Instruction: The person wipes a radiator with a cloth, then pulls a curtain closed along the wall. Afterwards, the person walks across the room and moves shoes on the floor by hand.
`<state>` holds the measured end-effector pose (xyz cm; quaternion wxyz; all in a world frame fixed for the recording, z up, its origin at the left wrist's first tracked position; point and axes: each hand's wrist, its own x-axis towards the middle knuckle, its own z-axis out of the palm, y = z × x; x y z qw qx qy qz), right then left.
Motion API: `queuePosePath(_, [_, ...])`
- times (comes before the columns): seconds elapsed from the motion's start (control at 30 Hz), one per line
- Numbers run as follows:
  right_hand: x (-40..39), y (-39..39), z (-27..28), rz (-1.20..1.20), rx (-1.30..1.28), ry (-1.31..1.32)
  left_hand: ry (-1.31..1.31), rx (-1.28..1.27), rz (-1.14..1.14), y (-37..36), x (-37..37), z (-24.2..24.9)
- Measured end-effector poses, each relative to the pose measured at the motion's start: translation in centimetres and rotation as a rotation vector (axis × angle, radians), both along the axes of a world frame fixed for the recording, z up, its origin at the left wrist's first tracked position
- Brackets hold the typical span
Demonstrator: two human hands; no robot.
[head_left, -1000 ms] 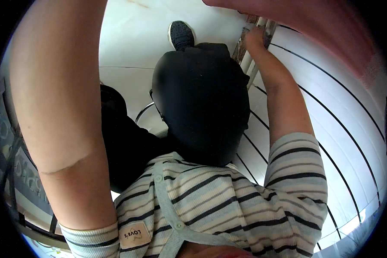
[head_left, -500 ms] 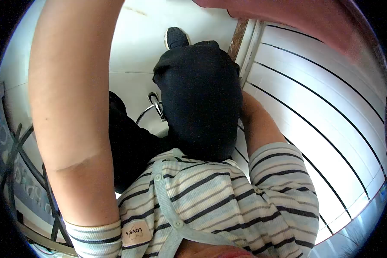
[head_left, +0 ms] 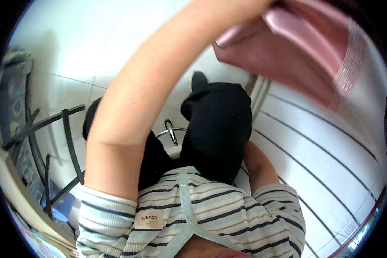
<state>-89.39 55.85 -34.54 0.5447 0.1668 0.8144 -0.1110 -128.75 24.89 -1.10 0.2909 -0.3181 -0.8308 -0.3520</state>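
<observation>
My left arm (head_left: 137, 86) reaches up and across to the upper right. Its wrist runs out at the top edge, beside a shiny pink cloth (head_left: 284, 60) with a glittery band near its right end. That hand lies beyond the picture, so I cannot see whether it grips the cloth. My right forearm (head_left: 261, 167) goes down beside my right knee (head_left: 217, 124), in black trousers; the leg hides the right hand. Between my legs shows a bent chrome tube (head_left: 170, 131).
White wall panels (head_left: 314, 167) with dark lines run along the right. A black metal frame (head_left: 69, 137) of crossed bars stands at the left, with a blue plastic item (head_left: 63, 207) below it. Pale tiled floor (head_left: 73, 64) spreads ahead.
My left arm has swung from straight ahead to the upper right. More of the pink cloth shows, now with its glittery band. The view has shifted, showing more of the black frame.
</observation>
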Motion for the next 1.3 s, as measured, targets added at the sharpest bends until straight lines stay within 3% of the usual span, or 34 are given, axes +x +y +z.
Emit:
queuePosePath(0.07, [0.1,0.4,0.6,-0.115,-0.070,0.072,-0.236,-0.063,-0.021,0.0,1.9,2.1])
queuePosePath(0.1, [-0.3,0.5,1.0,-0.171,-0.111,0.112,-0.497,-0.214,-0.137,-0.7,2.5,4.2])
queuePosePath(0.13, [-0.7,0.7,2.0,-0.235,-0.146,0.140,-0.042,0.021,-0.090,0.8,1.0,2.6])
queuePosePath(0.17, [-1.1,0.8,2.6,-0.282,-0.184,0.193,-0.090,-0.038,-0.094,1.1,0.4,0.9])
queuePosePath(0.3, [-5.7,0.7,7.0,-0.402,-0.286,0.476,-0.186,-0.114,-0.107,1.1,1.9,3.1])
queuePosePath(0.43, [-12.6,-4.9,25.0,-0.445,-0.144,0.778,-0.264,-0.117,-0.088,-1.1,2.0,4.8])
queuePosePath(0.5, [-12.8,-5.6,30.9,-0.397,-0.053,1.278,-0.300,-0.079,-0.046,-2.2,3.8,6.4])
queuePosePath(0.57, [-12.9,-5.6,34.3,-0.442,-0.051,1.445,-0.328,-0.086,0.013,-2.6,5.6,6.6])
queuePosePath(0.6, [-14.1,-5.1,32.2,-0.476,-0.095,1.565,-0.381,-0.132,0.050,-1.8,5.2,3.1])
queuePosePath(0.73, [-15.6,-9.5,38.3,-0.624,-0.289,1.621,-0.366,-0.100,0.017,-1.1,5.6,2.0])
queuePosePath(0.8, [-14.9,-10.8,40.0,-0.434,-0.544,1.437,-0.410,-0.126,-0.038,-0.7,6.5,2.6])
queuePosePath(0.9, [-14.1,-12.2,41.0,-0.236,-0.772,1.371,-0.430,-0.218,-0.066,-0.1,7.3,4.2])
queuePosePath(1.0, [-13.6,-11.9,37.8,-0.732,-1.337,1.112,-0.550,-0.405,-0.015,1.4,7.9,4.9])
queuePosePath(1.03, [-14.4,-13.2,38.3,-0.694,-1.385,1.064,-0.541,-0.330,-0.086,0.7,8.9,5.5])
queuePosePath(1.07, [-15.7,-15.1,38.9,-0.861,-1.403,1.106,-0.559,-0.148,-0.207,-1.1,9.4,5.0])
queuePosePath(1.1, [-16.1,-16.2,39.5,-1.039,-1.415,1.151,-0.568,0.127,-0.365,-2.1,10.5,4.5])
queuePosePath(1.13, [-16.4,-17.4,40.0,-1.020,-1.446,1.119,-0.593,0.353,-0.519,-2.9,11.4,3.6])
queuePosePath(1.2, [-17.9,-19.9,41.2,-1.178,-1.451,1.279,-1.045,0.737,-0.641,-4.2,15.0,6.4])
queuePosePath(1.23, [-18.2,-20.9,41.4,-1.202,-1.366,1.300,-1.056,0.787,-0.668,-4.6,16.5,7.2])
queuePosePath(1.27, [-18.4,-21.1,40.7,-1.196,-1.377,1.289,-1.070,0.839,-0.700,-4.6,17.8,7.6])
queuePosePath(1.3, [-18.8,-20.7,39.0,-0.845,-1.216,1.422,-0.978,0.832,-0.694,-3.8,18.2,7.1])
